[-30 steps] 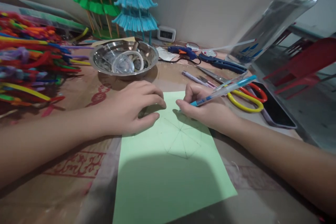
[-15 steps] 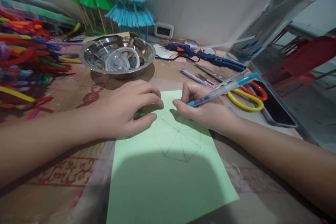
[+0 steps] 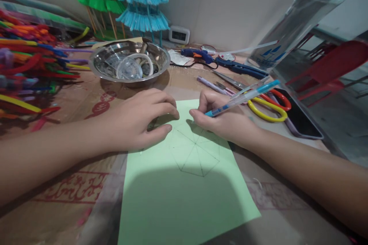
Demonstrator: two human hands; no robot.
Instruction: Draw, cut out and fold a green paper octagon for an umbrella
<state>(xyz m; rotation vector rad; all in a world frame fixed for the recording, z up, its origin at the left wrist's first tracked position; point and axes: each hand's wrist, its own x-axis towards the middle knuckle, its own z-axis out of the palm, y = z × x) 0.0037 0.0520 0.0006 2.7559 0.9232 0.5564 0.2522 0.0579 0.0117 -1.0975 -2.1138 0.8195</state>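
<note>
The desk (image 3: 86, 214) carries your green paper sheet (image 3: 184, 203) at its near edge, a faint polygon drawn on it. Your left hand (image 3: 138, 122) lies spread, pinning the sheet's far left corner. Your right hand (image 3: 227, 120) grips a blue pen (image 3: 243, 97) over the far edge.

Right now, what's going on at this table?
A person is drawing on a green sheet of paper. The right hand grips a blue pen at the top of a pencilled polygon with spokes, while the left hand presses the sheet's top edge. A steel bowl, scissors and pipe cleaners lie around.
</note>
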